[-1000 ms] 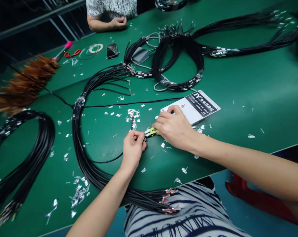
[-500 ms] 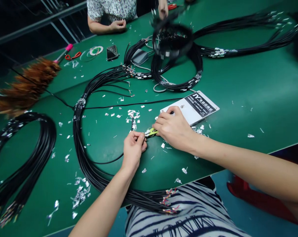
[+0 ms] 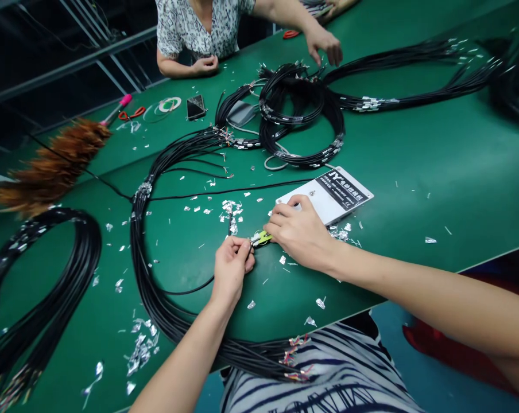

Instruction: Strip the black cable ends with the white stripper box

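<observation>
My left hand (image 3: 231,269) is closed in a pinch on the end of a black cable (image 3: 199,288), whose length trails left to the large bundle. My right hand (image 3: 296,232) is wrapped round small wire cutters (image 3: 263,237) with yellow-green handles. Their metal jaws point left and meet the cable end at my left fingertips; whether they are closed on a wire I cannot tell. Just behind my right hand lies a white box (image 3: 324,198) with a black label. The bundle of black cables (image 3: 141,252) curves round my left side, its stripped coloured ends near my lap.
Foil scraps (image 3: 143,347) litter the green table (image 3: 397,189). Coiled black cables (image 3: 300,160) lie beyond the box, and another cable loop (image 3: 85,246) at left. A phone (image 3: 195,107), orange scissors (image 3: 131,113) and a brown duster (image 3: 57,166) are farther back. A co-worker's hand (image 3: 324,45) hovers over the coils.
The coil that a co-worker held in the air now rests on the other coils, and that person's hand is off it, farther right. My hands hold nearly the same pose; the view has shifted slightly.
</observation>
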Motion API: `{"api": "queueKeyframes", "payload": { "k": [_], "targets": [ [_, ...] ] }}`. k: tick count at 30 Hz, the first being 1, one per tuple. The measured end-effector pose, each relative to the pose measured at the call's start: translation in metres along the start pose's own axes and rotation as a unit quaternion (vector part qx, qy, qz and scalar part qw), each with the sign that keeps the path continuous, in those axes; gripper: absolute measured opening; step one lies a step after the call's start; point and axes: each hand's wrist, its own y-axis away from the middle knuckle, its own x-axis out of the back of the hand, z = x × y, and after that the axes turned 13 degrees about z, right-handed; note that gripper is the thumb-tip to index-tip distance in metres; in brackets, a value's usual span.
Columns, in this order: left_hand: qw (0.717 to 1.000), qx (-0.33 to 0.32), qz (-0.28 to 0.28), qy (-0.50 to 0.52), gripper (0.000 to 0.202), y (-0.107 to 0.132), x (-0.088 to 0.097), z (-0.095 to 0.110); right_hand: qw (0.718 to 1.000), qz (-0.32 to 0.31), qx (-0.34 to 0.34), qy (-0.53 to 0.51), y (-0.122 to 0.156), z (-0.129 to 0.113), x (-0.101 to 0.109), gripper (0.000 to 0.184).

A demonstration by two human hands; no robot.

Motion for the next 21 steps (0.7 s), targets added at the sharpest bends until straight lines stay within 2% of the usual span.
{"api": "queueKeyframes", "payload": {
  "k": [3,9,13,16,19,21],
  "targets": [
    [1.000,-0.001,-0.002,0.003,0.040,0.000,0.001,0.000,1.000,0.013,-0.008,-0.013,0.001,0.000,0.000,0.025],
    [1.000,-0.001,-0.007,0.000,0.040,0.001,0.001,0.001,1.000,-0.019,-0.013,-0.006,-0.001,-0.003,0.005,0.020],
    [1.000,-0.004,-0.004,-0.010,0.041,0.000,0.001,0.000,1.000,-0.012,-0.011,-0.017,-0.002,-0.003,0.009,0.017],
    [1.000,-0.009,0.002,-0.020,0.040,0.000,0.002,0.001,0.998,0.042,-0.024,-0.050,0.008,0.007,0.023,0.011],
    [1.000,-0.013,0.006,-0.027,0.036,0.001,0.002,0.002,0.984,0.126,-0.098,-0.084,0.030,0.018,0.044,0.010],
    [0.999,-0.014,0.006,-0.029,0.035,0.002,0.002,0.003,0.971,0.161,-0.137,-0.110,0.049,0.021,0.054,0.014]
  ]
}}
